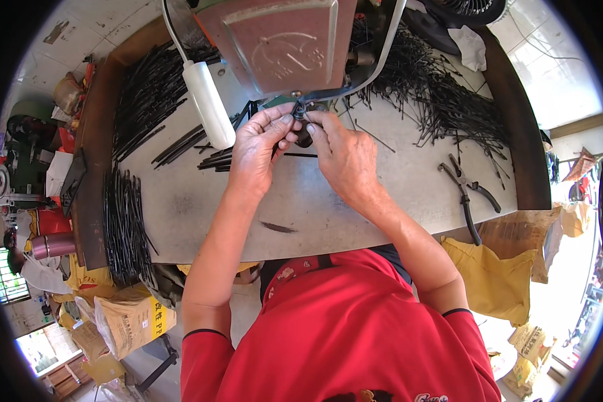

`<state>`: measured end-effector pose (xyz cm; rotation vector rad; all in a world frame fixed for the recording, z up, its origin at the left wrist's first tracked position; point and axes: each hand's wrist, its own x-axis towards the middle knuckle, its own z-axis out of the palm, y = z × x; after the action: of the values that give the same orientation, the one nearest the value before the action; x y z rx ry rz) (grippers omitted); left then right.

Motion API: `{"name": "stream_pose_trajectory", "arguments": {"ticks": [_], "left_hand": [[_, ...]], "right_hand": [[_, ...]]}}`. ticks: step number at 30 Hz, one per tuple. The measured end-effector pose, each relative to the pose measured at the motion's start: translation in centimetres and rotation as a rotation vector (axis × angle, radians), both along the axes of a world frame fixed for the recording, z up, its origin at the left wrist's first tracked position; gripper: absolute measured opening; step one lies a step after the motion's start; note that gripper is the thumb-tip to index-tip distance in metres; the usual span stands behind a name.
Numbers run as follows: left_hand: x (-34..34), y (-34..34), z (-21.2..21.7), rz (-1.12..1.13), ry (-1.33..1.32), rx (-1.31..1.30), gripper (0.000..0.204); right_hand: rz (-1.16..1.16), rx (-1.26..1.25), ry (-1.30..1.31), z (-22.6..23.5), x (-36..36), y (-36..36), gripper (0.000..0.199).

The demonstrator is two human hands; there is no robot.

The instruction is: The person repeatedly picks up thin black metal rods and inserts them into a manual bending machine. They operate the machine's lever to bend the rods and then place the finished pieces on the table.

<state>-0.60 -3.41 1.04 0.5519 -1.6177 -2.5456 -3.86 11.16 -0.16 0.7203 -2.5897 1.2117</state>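
Observation:
Below the reddish-brown metal housing (278, 50) of a machine, my two hands meet with their fingertips close together. My left hand (258, 151) is closed, thumb and forefinger pinching a small dark part (299, 110). From the other side my right hand (348, 154) pinches at the same spot, its other fingers curled in. The part's exact shape is too small to make out, and fingers cover some of it. Thin black rods (214, 159) lie on the table just left of my left hand; a dark rod end shows between my wrists.
A white tube lamp (208, 104) hangs left of my hands. Heaps of black rods (422, 87) lie at the back right, and a bundle (124, 224) lies at the left edge. Pliers (463, 191) rest at the right. Raised brown boards (516, 134) border the table (201, 214).

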Motion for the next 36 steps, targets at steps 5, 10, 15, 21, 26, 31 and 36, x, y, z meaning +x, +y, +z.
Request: {"name": "stream_pose_trajectory", "arguments": {"ticks": [5,10,15,21,26,31,36], "left_hand": [[0.1,0.2,0.2,0.017,-0.009,-0.01,0.022],[0.1,0.3,0.2,0.022,0.002,-0.021,0.023],[0.0,0.4,-0.5,0.042,0.022,-0.03,0.024],[0.6,1.2,-1.0,0.083,-0.011,0.124,0.026],[0.1,1.5,-1.0,0.122,0.035,0.038,0.025],[0.3,1.4,-0.9,0.12,0.008,0.006,0.023],[0.6,1.2,1.0,0.075,0.062,-0.847,0.019]], "right_hand": [[0.005,-0.024,-0.025,0.1,0.1,0.0,0.016],[-0.005,-0.011,-0.027,-0.2,0.2,0.1,0.015],[0.001,-0.001,-0.011,-0.6,-0.1,-0.1,0.016],[-0.013,-0.06,0.025,-1.7,0.4,-0.4,0.016],[0.006,-0.1,0.0,-1.7,0.0,-0.5,0.016],[0.005,-0.1,-0.046,-1.6,0.2,-0.5,0.015],[0.06,0.022,-0.068,0.6,-0.9,-0.1,0.01]]}}
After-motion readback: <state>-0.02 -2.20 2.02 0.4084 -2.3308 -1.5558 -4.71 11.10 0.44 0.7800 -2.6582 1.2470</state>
